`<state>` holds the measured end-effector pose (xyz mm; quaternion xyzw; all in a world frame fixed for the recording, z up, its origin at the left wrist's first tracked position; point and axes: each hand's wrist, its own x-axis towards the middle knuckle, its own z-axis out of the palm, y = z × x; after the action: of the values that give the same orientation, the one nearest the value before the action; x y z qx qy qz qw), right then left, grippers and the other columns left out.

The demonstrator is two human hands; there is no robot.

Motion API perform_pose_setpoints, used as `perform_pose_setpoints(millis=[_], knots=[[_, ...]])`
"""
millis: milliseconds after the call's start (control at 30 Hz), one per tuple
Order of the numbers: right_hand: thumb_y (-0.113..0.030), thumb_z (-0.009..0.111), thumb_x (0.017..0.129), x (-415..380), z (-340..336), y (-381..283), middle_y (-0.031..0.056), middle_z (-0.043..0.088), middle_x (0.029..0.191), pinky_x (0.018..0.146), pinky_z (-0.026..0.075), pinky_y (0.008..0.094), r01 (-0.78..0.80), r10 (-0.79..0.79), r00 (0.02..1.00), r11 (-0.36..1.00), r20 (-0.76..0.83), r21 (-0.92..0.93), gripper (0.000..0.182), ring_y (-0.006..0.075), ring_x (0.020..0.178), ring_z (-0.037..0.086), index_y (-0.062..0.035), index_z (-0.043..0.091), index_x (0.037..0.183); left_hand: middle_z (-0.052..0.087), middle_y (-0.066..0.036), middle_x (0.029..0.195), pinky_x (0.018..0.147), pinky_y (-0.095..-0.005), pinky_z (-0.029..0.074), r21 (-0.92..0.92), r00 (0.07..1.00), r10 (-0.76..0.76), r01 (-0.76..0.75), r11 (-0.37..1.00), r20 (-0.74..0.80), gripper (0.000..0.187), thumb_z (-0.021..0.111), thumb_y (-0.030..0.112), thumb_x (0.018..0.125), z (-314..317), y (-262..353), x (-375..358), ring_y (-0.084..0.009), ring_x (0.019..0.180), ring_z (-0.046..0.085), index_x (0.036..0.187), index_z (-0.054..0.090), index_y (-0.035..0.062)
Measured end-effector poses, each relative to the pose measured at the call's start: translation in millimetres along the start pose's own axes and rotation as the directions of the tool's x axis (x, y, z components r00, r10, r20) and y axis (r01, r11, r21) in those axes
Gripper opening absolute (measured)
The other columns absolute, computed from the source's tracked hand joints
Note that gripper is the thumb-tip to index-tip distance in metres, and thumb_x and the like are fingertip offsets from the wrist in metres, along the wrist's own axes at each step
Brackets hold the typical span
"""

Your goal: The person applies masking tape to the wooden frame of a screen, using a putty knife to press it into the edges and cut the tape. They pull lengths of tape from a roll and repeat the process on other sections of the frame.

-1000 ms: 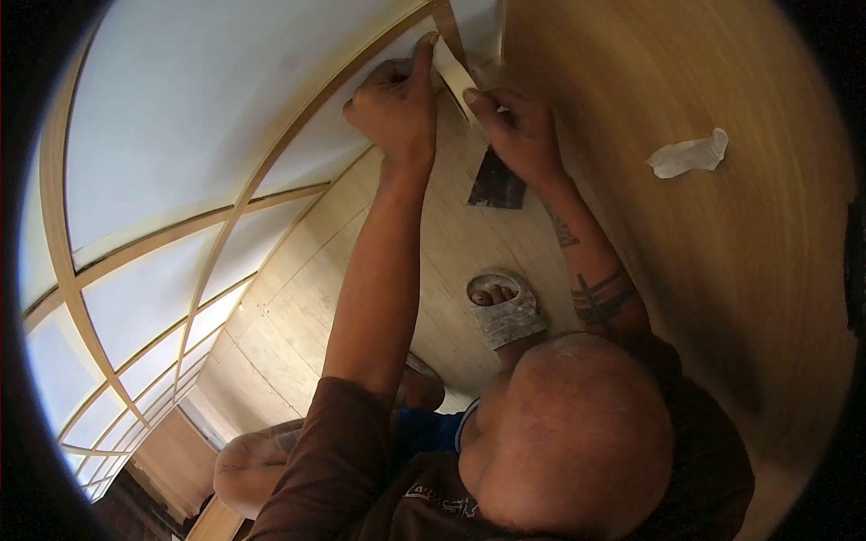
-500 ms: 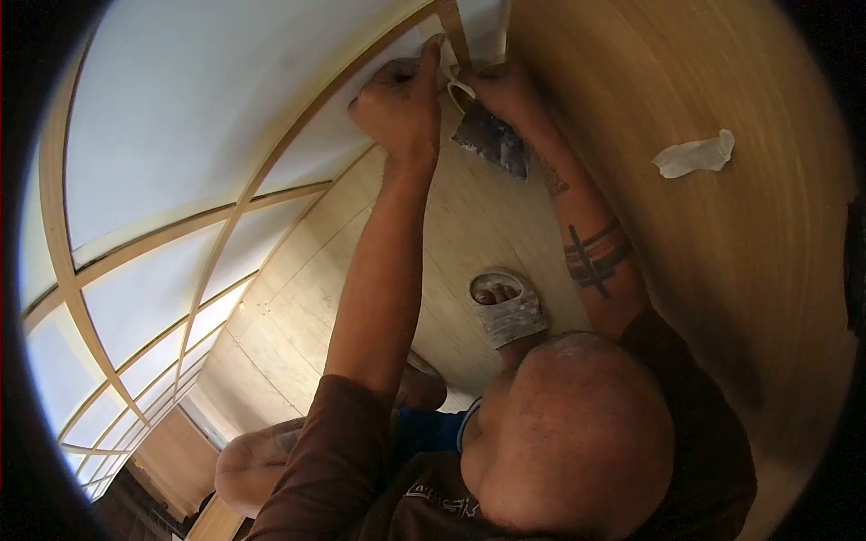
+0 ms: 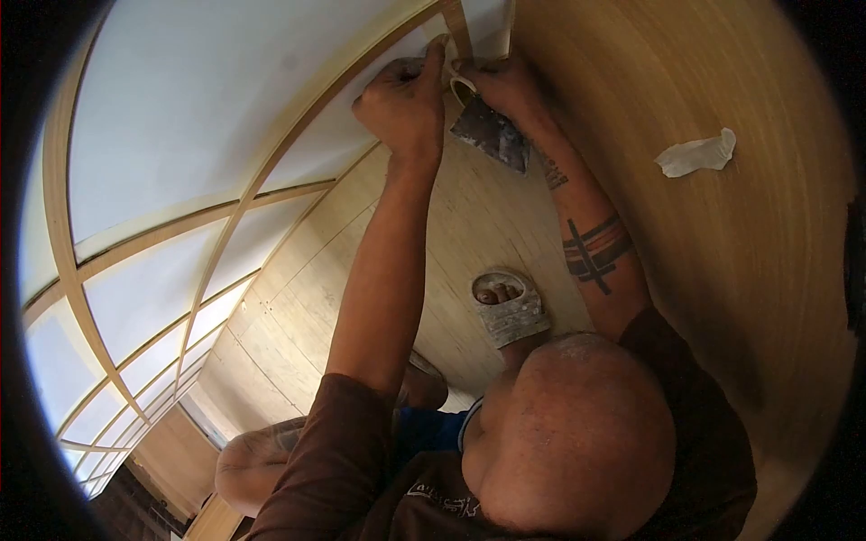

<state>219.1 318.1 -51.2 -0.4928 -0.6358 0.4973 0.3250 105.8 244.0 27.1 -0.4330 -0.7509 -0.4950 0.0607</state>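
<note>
Now the pale strip (image 3: 457,83) is bent into a loop at the corner of the framed panel (image 3: 352,117); earlier it stretched straight between both hands. The right hand (image 3: 505,86) pinches it, while the left hand (image 3: 401,104) is curled with its thumb raised beside it; whether that hand grips anything, I cannot tell. Just below the right hand, the dark, white-smeared plate (image 3: 492,133) has shifted and tilted. A crumpled whitish scrap (image 3: 696,155) lies on the wood-grained surface (image 3: 758,252). Fingers hide the strip's ends.
</note>
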Motion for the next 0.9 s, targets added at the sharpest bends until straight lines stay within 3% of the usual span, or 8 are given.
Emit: perform_pose_setpoints(millis=[100,200,333,433,500,567,800,900], knots=[[-0.030,0.081,0.088,1.3,1.2,2.3,0.0154,0.074,0.120,0.096,0.053,0.0372,-0.030,0.031,0.999,1.000,0.032,-0.006,0.050,0.0248,0.111,0.070,0.0006,0.068,0.126,0.069,-0.012,0.056,0.057,-0.0330,0.054,-0.024,1.000,-0.022,0.022,0.999,0.008,0.047,0.091,0.041,0.075,-0.3,0.4,0.7,-0.0190,0.047,0.064,0.069,0.078,-0.0030],[-0.034,0.081,0.088,2.9,5.1,5.7,0.0160,0.075,0.118,0.094,0.054,0.0371,0.042,-0.043,0.997,0.999,-0.059,-0.019,0.050,0.0245,0.108,0.071,0.0012,0.070,0.123,0.069,-0.012,0.056,0.058,-0.0329,0.054,-0.060,1.000,-0.013,0.014,0.998,0.014,0.047,0.091,0.042,0.075,-2.6,2.6,-0.7,-0.0196,0.047,0.065,0.069,0.078,-0.0031],[-0.038,0.079,0.088,-0.5,-2.5,-9.8,0.0166,0.077,0.111,0.090,0.055,0.0370,-0.023,0.022,1.000,0.997,-0.014,-0.079,0.050,0.0239,0.102,0.072,0.0027,0.073,0.116,0.069,-0.012,0.057,0.058,-0.0330,0.054,-0.025,1.000,0.007,-0.007,1.000,0.015,0.047,0.091,0.042,0.075,-3.6,3.4,0.2,-0.0201,0.048,0.065,0.069,0.078,-0.0033],[-0.039,0.078,0.088,-2.0,-2.4,-11.5,0.0167,0.078,0.108,0.088,0.055,0.0370,-0.070,0.069,0.998,0.991,-0.007,-0.115,0.050,0.0236,0.099,0.073,0.0024,0.074,0.115,0.071,-0.014,0.062,0.057,-0.0335,0.054,0.001,1.000,0.016,-0.016,1.000,0.017,0.036,0.088,0.031,0.076,-2.0,-0.1,-1.2,-0.0255,0.053,0.070,0.068,0.076,-0.0020],[-0.039,0.078,0.089,-2.0,-1.4,-8.9,0.0166,0.078,0.107,0.087,0.055,0.0370,-0.087,0.087,0.996,0.991,-0.004,-0.106,0.049,0.0234,0.098,0.073,0.0019,0.075,0.115,0.071,-0.013,0.060,0.061,-0.0347,0.055,0.028,0.998,0.012,-0.014,1.000,0.060,0.046,0.089,0.043,0.077,0.5,-7.3,-2.9,-0.0235,0.050,0.068,0.072,0.079,-0.0016],[-0.040,0.078,0.089,-2.6,0.4,-5.8,0.0163,0.078,0.107,0.087,0.055,0.0369,0.006,-0.010,0.999,0.997,-0.054,-0.077,0.049,0.0233,0.097,0.074,0.0005,0.075,0.115,0.072,-0.013,0.061,0.061,-0.0350,0.055,0.084,0.997,0.012,-0.018,0.996,0.073,0.045,0.088,0.044,0.077,5.1,-15.8,-5.6,-0.0248,0.051,0.068,0.072,0.079,-0.0007],[-0.046,0.077,0.089,-7.3,-4.0,-14.0,0.0151,0.079,0.102,0.086,0.055,0.0354,-0.054,0.054,0.999,0.996,-0.001,-0.068,0.051,0.0202,0.094,0.073,0.0008,0.077,0.110,0.073,-0.014,0.066,0.062,-0.0364,0.056,0.206,0.989,-0.010,-0.021,0.978,0.145,0.044,0.087,0.047,0.077,7.6,-24.1,-9.4,-0.0289,0.058,0.072,0.076,0.081,0.0033],[-0.048,0.077,0.090,-6.5,-4.1,-11.4,0.0154,0.079,0.100,0.085,0.055,0.0355,-0.073,0.075,0.997,0.996,0.023,-0.058,0.053,0.0185,0.093,0.073,0.0018,0.077,0.109,0.072,-0.013,0.063,0.060,-0.0390,0.056,0.152,0.994,0.029,-0.045,0.987,0.106,0.042,0.087,0.044,0.076,9.7,-25.1,-9.7,-0.0327,0.056,0.070,0.072,0.080,0.0030]])
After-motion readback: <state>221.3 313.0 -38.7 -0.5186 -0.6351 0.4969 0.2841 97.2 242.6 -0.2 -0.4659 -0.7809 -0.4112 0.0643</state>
